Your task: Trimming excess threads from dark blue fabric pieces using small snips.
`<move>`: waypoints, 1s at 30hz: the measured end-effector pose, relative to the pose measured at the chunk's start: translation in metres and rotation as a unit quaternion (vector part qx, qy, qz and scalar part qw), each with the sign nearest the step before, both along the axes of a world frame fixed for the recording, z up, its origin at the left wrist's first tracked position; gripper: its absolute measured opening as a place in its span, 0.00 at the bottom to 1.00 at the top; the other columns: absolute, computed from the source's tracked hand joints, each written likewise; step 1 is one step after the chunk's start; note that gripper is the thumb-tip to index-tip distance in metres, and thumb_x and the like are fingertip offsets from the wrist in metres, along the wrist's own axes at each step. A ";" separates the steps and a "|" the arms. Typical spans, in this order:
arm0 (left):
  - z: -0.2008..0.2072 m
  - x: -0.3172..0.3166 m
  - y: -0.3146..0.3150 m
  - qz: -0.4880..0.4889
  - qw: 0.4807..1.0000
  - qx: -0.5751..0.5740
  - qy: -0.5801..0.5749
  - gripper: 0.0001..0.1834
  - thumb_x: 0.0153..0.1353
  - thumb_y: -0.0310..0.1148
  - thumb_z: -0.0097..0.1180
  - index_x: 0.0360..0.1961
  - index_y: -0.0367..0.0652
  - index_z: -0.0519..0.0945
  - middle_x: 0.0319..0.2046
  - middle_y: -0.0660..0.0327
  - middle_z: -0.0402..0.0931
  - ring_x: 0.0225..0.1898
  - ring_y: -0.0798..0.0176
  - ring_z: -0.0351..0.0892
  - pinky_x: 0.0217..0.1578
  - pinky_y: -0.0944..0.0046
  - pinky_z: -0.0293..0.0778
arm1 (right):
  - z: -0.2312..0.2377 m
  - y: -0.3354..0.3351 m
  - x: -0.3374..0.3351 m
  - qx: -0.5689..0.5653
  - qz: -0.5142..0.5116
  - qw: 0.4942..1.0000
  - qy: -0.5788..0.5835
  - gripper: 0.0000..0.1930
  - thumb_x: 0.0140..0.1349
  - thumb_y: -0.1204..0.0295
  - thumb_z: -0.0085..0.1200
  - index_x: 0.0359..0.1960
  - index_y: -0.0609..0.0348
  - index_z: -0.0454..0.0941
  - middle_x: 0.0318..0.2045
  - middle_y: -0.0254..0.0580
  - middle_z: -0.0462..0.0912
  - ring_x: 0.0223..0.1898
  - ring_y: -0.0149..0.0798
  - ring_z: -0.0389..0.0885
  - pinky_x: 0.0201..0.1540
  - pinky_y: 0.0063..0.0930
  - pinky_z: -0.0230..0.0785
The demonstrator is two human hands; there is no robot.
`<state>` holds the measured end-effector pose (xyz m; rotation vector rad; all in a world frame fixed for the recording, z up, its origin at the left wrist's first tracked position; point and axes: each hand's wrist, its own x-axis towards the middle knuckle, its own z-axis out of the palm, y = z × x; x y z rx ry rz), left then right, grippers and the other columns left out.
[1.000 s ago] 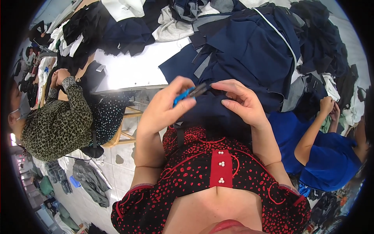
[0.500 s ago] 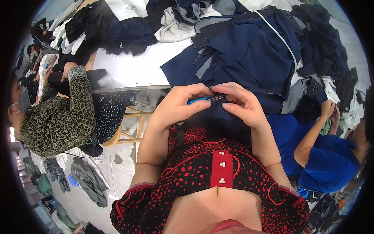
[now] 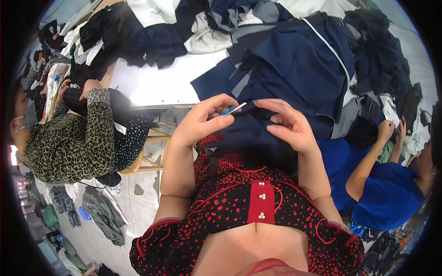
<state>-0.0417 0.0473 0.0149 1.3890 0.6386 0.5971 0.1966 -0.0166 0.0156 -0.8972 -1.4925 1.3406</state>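
In my left hand [image 3: 205, 118] I hold small thread snips [image 3: 234, 109] with a blue handle, my fingers closed round them and the metal blades pointing toward my right hand. My right hand [image 3: 289, 124] has its fingers curled at a piece of dark navy cloth [image 3: 251, 131]. Its thumb lies lower on the cloth, apart from the index fingertip. That cloth drapes over my lap, and how firmly the right fingers grip it is partly hidden. Just beyond both hands a heap of navy garments [image 3: 294, 69] spreads over the table edge.
A white tabletop [image 3: 156, 83] shows at the left, with dark and white cloth piled behind it. A white cord [image 3: 329, 46] runs over the navy heap. One person in a leopard-print top [image 3: 69, 149] sits left, another in blue [image 3: 391, 193] right. A wooden stool [image 3: 152, 156] stands left.
The snips and my left hand have drawn back to the left, away from my right fingertips. My right hand stays nearly in place. The person on the left has shifted the black cloth.
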 end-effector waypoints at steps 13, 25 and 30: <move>-0.051 0.037 -0.011 -0.044 0.977 -0.185 -0.096 0.18 0.46 0.31 0.64 0.39 0.39 0.76 0.26 0.67 0.71 0.21 0.75 0.68 0.17 0.75 0.62 | 0.018 0.013 -0.003 0.063 -0.009 0.984 -0.168 0.28 0.51 0.84 0.50 0.58 0.63 0.64 0.58 0.40 0.67 0.33 0.20 0.69 0.39 0.12 0.62; -0.012 0.003 0.011 0.312 0.915 -0.149 -0.208 0.15 0.50 0.34 0.63 0.39 0.48 0.74 0.25 0.69 0.73 0.22 0.75 0.69 0.16 0.72 0.62 | 0.042 -0.023 0.006 -0.014 0.119 0.975 -0.190 0.08 0.57 0.77 0.47 0.29 0.69 0.77 0.11 0.36 0.74 0.11 0.26 0.71 0.16 0.15 0.60; -0.153 0.076 -0.015 0.205 0.923 0.323 0.042 0.12 0.52 0.34 0.57 0.34 0.39 0.74 0.21 0.57 0.72 0.18 0.62 0.73 0.19 0.61 0.68 | 0.028 -0.024 0.001 0.071 0.106 0.984 -0.123 0.08 0.54 0.74 0.51 0.29 0.68 0.77 0.24 0.44 0.78 0.32 0.37 0.79 0.35 0.27 0.71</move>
